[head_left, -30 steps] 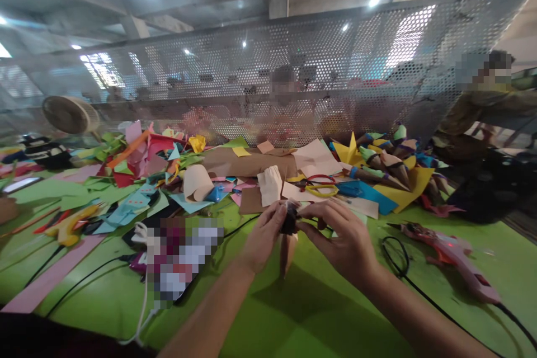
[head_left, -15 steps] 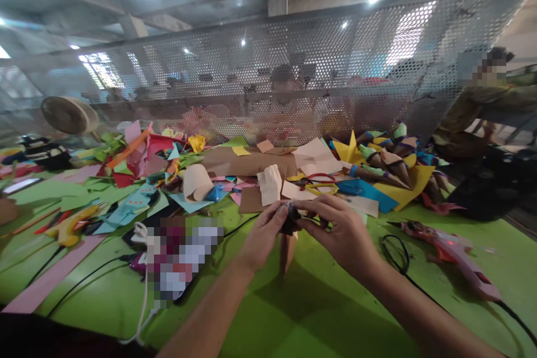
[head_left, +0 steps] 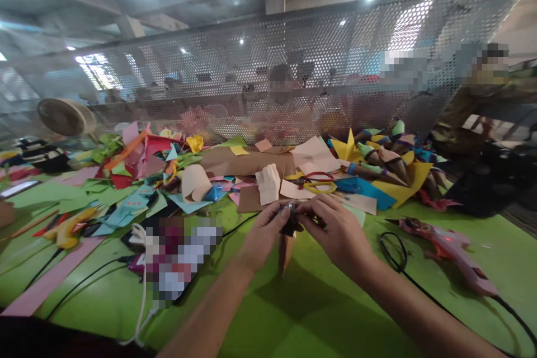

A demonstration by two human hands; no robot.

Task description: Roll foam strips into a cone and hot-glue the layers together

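Probably, the dark piece [head_left: 287,228] is light and thin, because it looks small and shines a little at its top. It is between my two hands, above the green counter [head_left: 319,319]. My left hand [head_left: 260,235] pinches it with thumb and fingers. The fingertips of my right hand [head_left: 342,232] come close together at its other side, but I cannot tell if they really pinch it or only touch it.

Just under the grip, a brown paper piece [head_left: 286,249] points downward and becomes narrow. I cannot see if both pieces are joined. I judge that this paper is rather stiff along its length, but it can crease or flatten easily if I press strongly. The shiny part may be slippery, so I prefer to hold the dark piece low, by its sides, with soft pressure, and to leave its top free.

Just beyond the grip lies a cream folded piece [head_left: 268,183], and to the right of the grip a pink glue gun [head_left: 459,249], with its red light on.

About writing, I can read no brand and no label. Left of the grip, a blurred object [head_left: 184,268] hides any letters, and the light-blue paper [head_left: 130,206] has only red marks, too small for reading.
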